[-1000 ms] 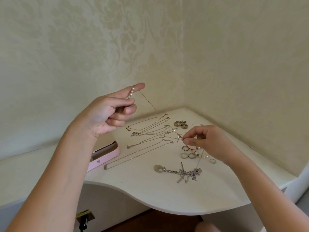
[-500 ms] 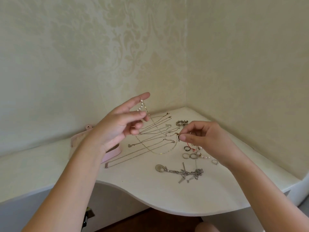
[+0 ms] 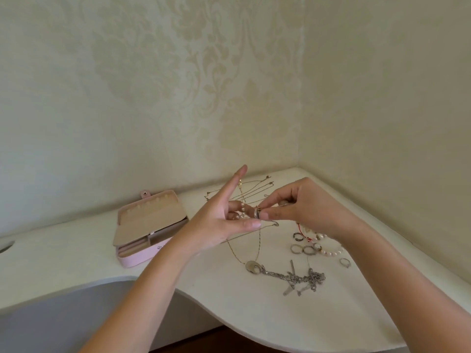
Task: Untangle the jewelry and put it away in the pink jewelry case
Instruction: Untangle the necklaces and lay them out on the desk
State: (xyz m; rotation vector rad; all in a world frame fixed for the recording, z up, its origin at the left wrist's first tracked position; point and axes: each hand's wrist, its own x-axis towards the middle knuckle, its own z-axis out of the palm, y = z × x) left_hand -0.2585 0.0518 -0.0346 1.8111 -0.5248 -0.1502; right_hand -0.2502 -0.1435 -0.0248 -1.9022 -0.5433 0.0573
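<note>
We record the right hand (image 3: 305,207) pinching the pearl chain (image 3: 242,209) between thumb and forefinger, above the middle of the table (image 3: 229,314). The left hand (image 3: 216,225) has its forefinger and thumb straight; we cannot tell whether its curled fingers grip the pearls. The pink jewelry case (image 3: 139,259) lies open near the table's back-left edge. The mark on its front is unreadable.

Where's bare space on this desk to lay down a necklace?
Bare desk left of the pink jewelry case, and the strip between the silver chain heap and front edge. Crowded: rings, pearls and thin chains near the corner.
</note>
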